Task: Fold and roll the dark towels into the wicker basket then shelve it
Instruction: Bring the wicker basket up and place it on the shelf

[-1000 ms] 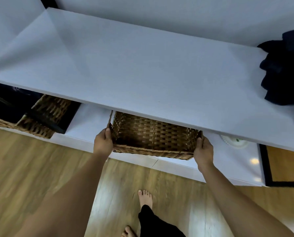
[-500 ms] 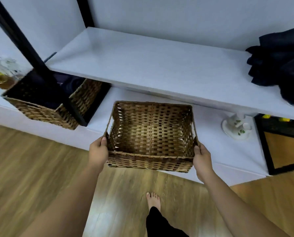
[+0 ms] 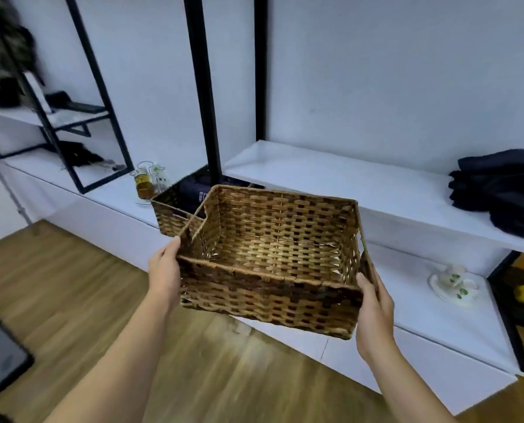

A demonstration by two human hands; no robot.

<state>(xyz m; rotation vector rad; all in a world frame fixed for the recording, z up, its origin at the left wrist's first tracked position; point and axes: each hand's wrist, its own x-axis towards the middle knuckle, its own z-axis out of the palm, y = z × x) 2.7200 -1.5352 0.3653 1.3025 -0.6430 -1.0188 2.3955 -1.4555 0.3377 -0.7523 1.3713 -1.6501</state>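
Note:
An empty brown wicker basket (image 3: 273, 264) is held up in the air in front of the white shelving, tilted so its inside faces me. My left hand (image 3: 164, 270) grips its left end and my right hand (image 3: 373, 306) grips its right end. A loose pile of dark towels (image 3: 498, 190) lies on the white upper shelf (image 3: 346, 178) at the right. A second wicker basket (image 3: 170, 215) with dark towels in it stands on the lower shelf behind the held one.
Black metal posts (image 3: 201, 87) rise from the shelving. A glass jar (image 3: 144, 181) stands left of the second basket, a white ceramic piece (image 3: 453, 285) on the lower shelf (image 3: 407, 300) at right. A black frame (image 3: 514, 315) is at far right. Wooden floor (image 3: 56, 285) lies below.
Both hands have drawn the empty basket out from under the upper shelf and lifted it up and toward me. My view has risen from the floor to the shelving.

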